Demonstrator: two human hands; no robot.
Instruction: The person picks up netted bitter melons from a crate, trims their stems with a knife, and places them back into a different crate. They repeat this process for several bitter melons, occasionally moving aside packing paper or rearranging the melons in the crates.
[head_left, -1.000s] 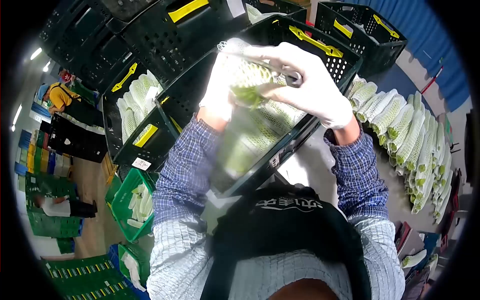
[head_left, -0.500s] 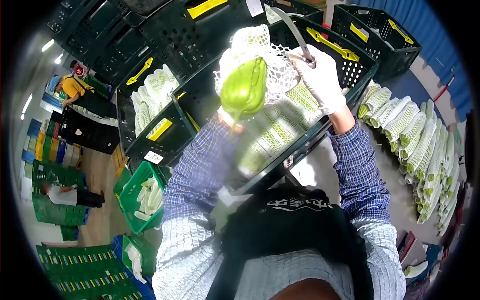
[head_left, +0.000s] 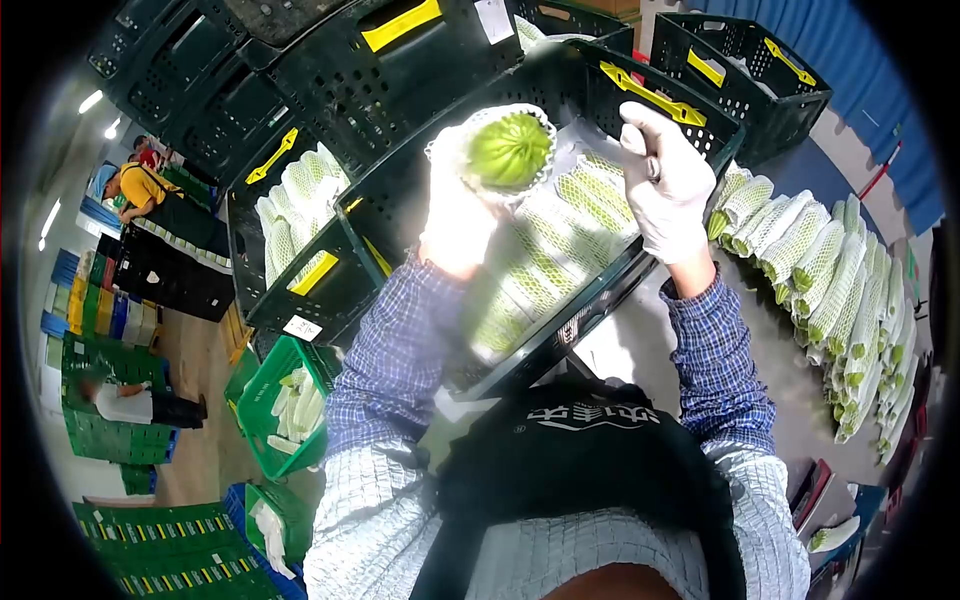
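My left hand, in a white glove, is closed around a light green ribbed vegetable, whose kind I cannot make out. The vegetable's grooved end faces me, and a white foam net surrounds it. My right hand, also gloved, is closed on a knife. Only a small dark part of the knife shows between thumb and fingers; the blade cannot be made out. Below both hands stands a dark green crate with net-sleeved green vegetables lying side by side in it.
Many net-sleeved vegetables are piled at the right. Another crate holds sleeved ones at the left, above a green basket with pale vegetables. Dark crates stand behind. Two or more people are farther off at the left.
The vegetable has been tilted, so its ribbed end now faces me and the loose net sits around it. My right hand has moved right and down, and the knife's curved blade no longer shows.
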